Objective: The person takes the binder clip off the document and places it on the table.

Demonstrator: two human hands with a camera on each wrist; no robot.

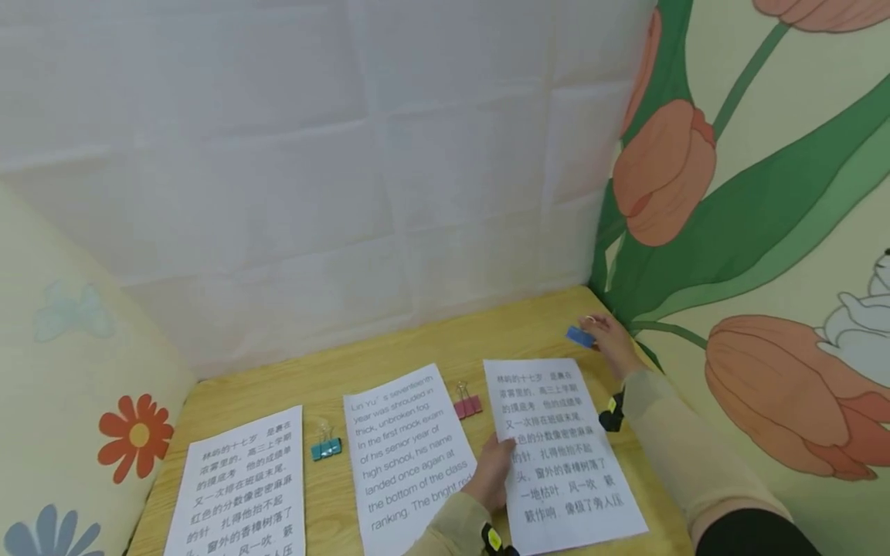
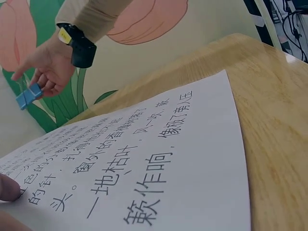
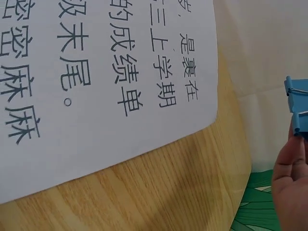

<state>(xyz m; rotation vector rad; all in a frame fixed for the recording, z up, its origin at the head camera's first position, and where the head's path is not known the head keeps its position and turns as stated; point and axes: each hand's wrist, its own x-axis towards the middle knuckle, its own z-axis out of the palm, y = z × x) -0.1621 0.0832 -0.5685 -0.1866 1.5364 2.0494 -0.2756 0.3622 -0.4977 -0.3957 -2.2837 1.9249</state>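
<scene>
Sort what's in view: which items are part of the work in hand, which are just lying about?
In hand:
- small blue metal binder clip, pinched by the right hand
- white printed Chinese-text sheet on the right, left hand resting on its edge

Lying about:
- pink binder clip
- teal binder clip
- middle English-text sheet
- left Chinese-text sheet

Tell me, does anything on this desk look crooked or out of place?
Nothing is damaged or spilled. The three printed sheets lie at slightly different angles: the middle sheet tilts most, and the right sheet overhangs the table edge.
</scene>
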